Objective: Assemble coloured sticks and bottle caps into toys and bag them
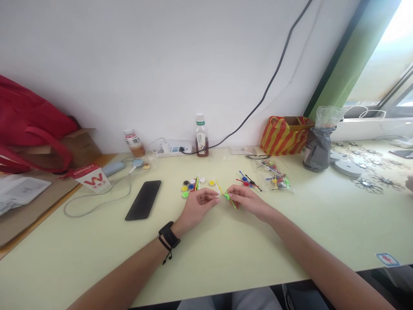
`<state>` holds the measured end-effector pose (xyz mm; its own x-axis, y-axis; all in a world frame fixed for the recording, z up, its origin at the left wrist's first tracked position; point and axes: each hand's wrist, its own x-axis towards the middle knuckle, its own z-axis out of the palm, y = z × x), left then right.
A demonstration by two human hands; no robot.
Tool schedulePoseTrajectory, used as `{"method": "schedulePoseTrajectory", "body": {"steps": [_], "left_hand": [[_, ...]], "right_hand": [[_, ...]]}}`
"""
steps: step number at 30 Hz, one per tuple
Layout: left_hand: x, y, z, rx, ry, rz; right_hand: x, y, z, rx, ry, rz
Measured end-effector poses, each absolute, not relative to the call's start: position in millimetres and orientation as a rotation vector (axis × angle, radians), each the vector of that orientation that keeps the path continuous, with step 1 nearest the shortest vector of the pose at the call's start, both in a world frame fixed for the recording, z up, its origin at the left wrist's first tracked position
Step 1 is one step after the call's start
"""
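My right hand (250, 201) pinches a small bright green plastic spinner with an arrow (227, 196) between thumb and fingers. Just to the left, my left hand (197, 207) has its thumb and fingertips brought together; whatever may be between them is too small to make out. Beyond the left hand lie several small round discs (185, 194) in green, yellow, blue, black and white, with thin coloured sticks (198, 182) among them. White and yellow sticks (216, 186) lie between the hands. Past my right hand are put-together spinners (248, 180) with blue, red and black arrows.
Clear plastic bags of coloured parts (278, 181) lie to the right, near a striped bag (284, 135) and a grey bag (318, 148). On the left are a phone (143, 200), a red-and-white box (92, 178) and a cable. A dark-liquid bottle (201, 137) stands by the wall.
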<state>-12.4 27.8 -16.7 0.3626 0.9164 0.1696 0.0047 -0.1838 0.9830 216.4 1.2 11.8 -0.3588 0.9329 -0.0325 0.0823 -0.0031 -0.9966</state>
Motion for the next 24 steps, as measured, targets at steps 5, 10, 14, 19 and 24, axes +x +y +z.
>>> {"method": "schedulePoseTrajectory", "body": {"steps": [5,10,14,19,24], "left_hand": [[-10,26,-14,1.630,0.915,1.027],[-7,18,-6,1.788,0.890,0.946],[-8,15,-5,1.811,0.899,0.908],[-9,17,-7,1.823,0.905,0.910],[-10,19,-6,1.798,0.920,0.925]], "right_hand": [[217,2,11,-1.093,-1.539,1.459],[218,1,13,-1.033,-1.509,1.541],[217,1,14,-1.001,-1.515,1.573],[217,0,13,-1.007,-1.565,1.579],[218,0,13,-1.034,-1.569,1.564]]}}
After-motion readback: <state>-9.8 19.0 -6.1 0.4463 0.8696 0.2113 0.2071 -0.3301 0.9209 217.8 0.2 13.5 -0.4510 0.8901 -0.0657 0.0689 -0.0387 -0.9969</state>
